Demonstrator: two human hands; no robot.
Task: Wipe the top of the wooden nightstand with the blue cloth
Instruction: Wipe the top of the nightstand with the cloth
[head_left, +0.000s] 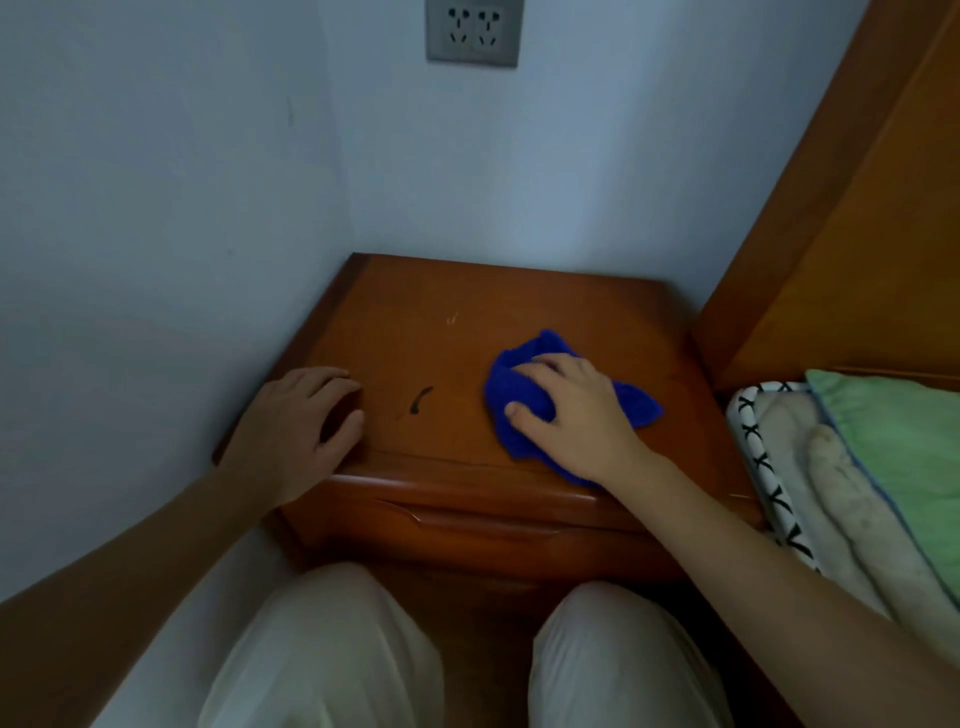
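The wooden nightstand (467, 301) stands in the corner between two pale walls. A crumpled blue cloth (511, 395) lies on the right half of its top. My right hand (576, 415) presses down on the cloth, with fingers curled over it and the thumb on its near edge. My left hand (301, 421) rests on the top's front left corner, fingers bent, holding nothing. Between the two hands a dark curved mark (420, 401) shows on the wood, and a small pale scratch (453, 318) lies farther back.
A wooden headboard (841, 208) rises at the right, with a green pillow (904, 447) and patterned bedding (774, 467) beside the nightstand. A wall socket (471, 32) sits above. My knees (332, 649) in pale trousers are in front of the drawer (467, 530).
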